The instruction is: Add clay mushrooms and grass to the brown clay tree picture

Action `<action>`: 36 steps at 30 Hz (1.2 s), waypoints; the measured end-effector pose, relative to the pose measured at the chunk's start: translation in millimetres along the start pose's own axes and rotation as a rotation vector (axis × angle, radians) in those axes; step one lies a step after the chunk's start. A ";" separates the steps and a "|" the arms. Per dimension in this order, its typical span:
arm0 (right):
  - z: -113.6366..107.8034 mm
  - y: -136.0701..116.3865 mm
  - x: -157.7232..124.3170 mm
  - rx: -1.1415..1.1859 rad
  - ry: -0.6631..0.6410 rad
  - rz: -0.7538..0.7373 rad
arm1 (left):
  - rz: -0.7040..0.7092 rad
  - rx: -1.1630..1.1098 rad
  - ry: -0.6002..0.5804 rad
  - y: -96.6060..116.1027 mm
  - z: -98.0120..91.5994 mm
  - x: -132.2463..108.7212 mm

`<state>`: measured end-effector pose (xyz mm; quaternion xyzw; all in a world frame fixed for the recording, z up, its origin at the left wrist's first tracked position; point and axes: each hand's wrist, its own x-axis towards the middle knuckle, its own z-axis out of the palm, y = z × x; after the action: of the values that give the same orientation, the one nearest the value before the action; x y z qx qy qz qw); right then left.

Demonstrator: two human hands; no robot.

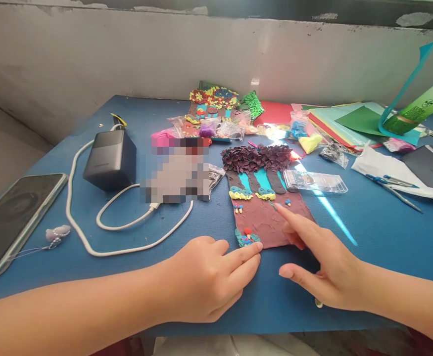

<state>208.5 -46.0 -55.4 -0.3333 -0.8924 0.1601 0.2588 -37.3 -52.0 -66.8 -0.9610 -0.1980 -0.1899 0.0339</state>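
Nearest the camera, on the blue table (387,227), the left hand (205,282) is being rested with fingers pressed together, its fingertips touching the lower edge of the clay picture (264,207). Just beside it, the right hand (327,267) is being held with fingers spread, the index finger pressing on the brown clay. Farther back, a clear plastic case (314,181) and a charger (109,159) are lying.

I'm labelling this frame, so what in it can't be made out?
- Head view: pixelated patch blurs whatever lies beside the clay picture.
- Right hand covers the clay picture's lower right corner.
- Phone is cut off by the left edge.
- Green bottle is cut off by the right edge.
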 end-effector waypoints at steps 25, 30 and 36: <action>4.9 -5.8 -1.9 -0.154 -0.101 -0.171 | 0.051 -0.026 -0.025 -1.1 -0.4 -7.9; 7.3 -5.2 -0.9 -0.274 -0.097 -0.243 | 0.048 -0.031 0.078 -0.5 6.2 -9.7; 5.6 -3.0 -0.8 -0.127 -0.020 -0.131 | 0.034 -0.045 0.081 -0.3 7.7 -8.6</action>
<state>204.3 -49.4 -58.8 -0.2884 -0.9231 0.0893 0.2382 -42.1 -53.8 -77.1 -0.9564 -0.1757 -0.2322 0.0237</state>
